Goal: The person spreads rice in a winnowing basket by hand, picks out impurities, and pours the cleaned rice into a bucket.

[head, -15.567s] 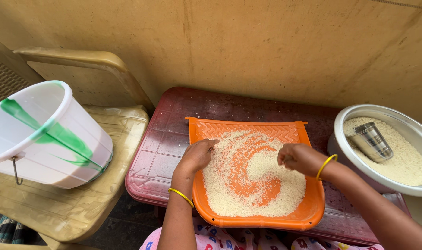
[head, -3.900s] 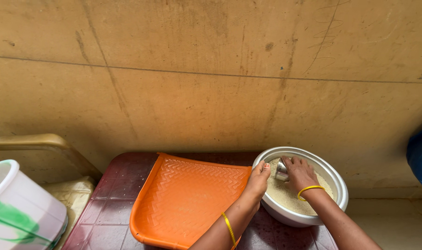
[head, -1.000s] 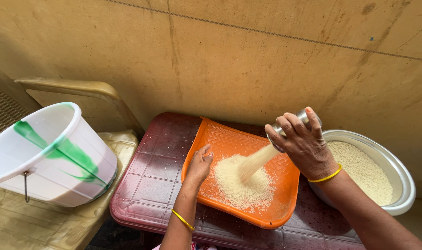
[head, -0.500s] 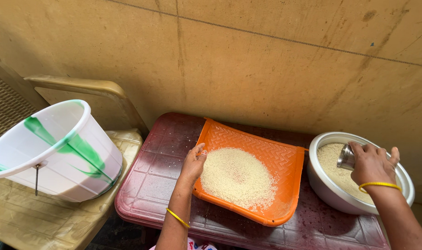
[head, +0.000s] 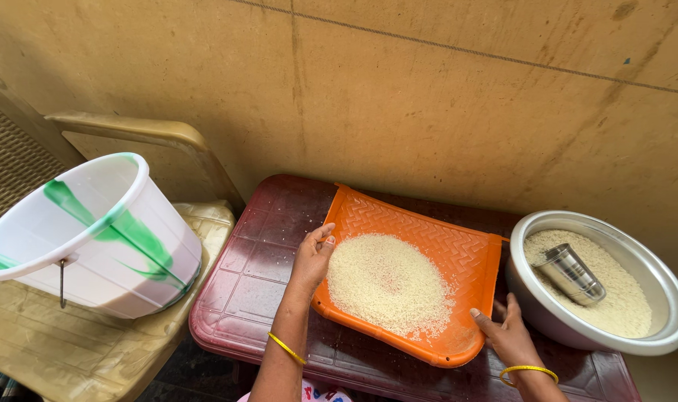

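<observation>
An orange plastic winnowing tray (head: 428, 231) lies on a dark red plastic table (head: 264, 246) and holds a heap of white rice (head: 387, 281). My left hand (head: 313, 254) grips the tray's left rim. Fingers spread, my right hand (head: 506, 336) touches the tray's near right corner. To the right, a wide metal bowl (head: 651, 260) holds more rice, with a steel cup (head: 573, 272) lying on its side in the grain.
A white bucket (head: 93, 231) with green streaks rests tilted on a beige plastic chair (head: 123, 342) at the left. A tan wall (head: 428, 97) stands right behind the table. The table's near edge is close to my body.
My right hand poured rice from the steel cup onto the tray, left the cup in the bowl, and has come down to the tray's near right corner. My left hand stayed on the rim.
</observation>
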